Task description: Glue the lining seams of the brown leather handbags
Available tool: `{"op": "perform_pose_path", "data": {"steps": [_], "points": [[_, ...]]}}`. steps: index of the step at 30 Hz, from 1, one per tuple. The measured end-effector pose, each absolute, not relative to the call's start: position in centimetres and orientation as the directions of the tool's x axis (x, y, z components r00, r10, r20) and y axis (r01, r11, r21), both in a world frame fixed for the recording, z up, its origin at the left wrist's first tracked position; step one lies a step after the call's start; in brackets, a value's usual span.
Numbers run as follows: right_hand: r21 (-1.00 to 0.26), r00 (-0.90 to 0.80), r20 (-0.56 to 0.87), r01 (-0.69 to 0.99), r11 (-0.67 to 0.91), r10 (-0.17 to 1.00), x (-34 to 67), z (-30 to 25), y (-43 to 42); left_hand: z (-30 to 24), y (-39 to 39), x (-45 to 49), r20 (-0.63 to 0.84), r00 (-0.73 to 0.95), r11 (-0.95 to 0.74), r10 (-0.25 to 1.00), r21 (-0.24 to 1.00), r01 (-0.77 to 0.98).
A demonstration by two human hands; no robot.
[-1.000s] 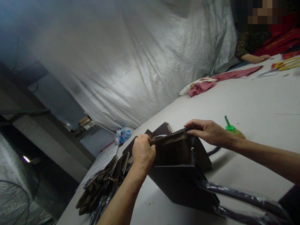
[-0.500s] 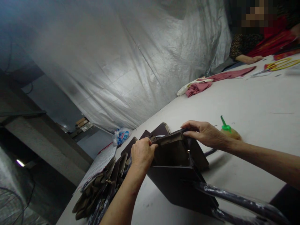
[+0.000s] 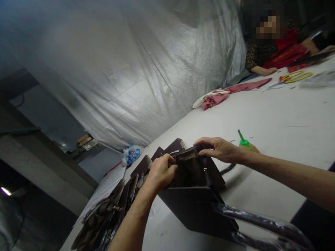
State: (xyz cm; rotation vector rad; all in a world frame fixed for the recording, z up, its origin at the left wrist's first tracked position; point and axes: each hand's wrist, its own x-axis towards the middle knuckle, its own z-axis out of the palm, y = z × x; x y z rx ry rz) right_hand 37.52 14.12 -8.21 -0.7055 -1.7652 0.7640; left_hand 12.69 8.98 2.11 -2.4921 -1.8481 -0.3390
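Observation:
A dark brown handbag (image 3: 199, 209) lies on the white table (image 3: 282, 118) with its mouth held apart. My left hand (image 3: 161, 171) is closed on the near rim of the opening. My right hand (image 3: 218, 150) grips the far rim with curled fingers. The bag's plastic-wrapped handle (image 3: 261, 223) trails toward the lower right. More brown bags (image 3: 115, 205) are stacked to the left, right next to my left forearm.
A small bottle with a green nozzle (image 3: 244, 143) stands just behind my right wrist. Pink cloth (image 3: 214, 99) and yellow-handled scissors (image 3: 295, 76) lie farther back, where another person (image 3: 272, 52) sits. A silver tarp (image 3: 146, 69) hangs beyond the table edge. A plastic bag (image 3: 131, 155) lies by it.
The view has drifted so everything sits a little left and lower. Both hands keep their hold on the bag's opening, and it is pulled slightly wider.

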Motion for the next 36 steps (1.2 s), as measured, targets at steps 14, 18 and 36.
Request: {"op": "perform_pose_path", "data": {"steps": [14,18,36], "points": [[-0.791,-0.313,0.561,0.069,0.608,0.766,36.9,-7.7,14.5,2.6,8.5,13.3,0.211,0.368,-0.368,0.906,-0.04,0.929],[-0.803,-0.323,0.55,0.051,0.594,0.77,37.0,-7.6,14.4,2.7,8.4,13.2,0.205,0.365,-0.373,0.908,0.001,0.928],[-0.85,-0.311,0.496,0.015,0.526,0.811,36.8,-7.2,14.7,2.1,8.6,11.9,0.348,0.341,-0.386,0.873,0.067,0.92]]}}
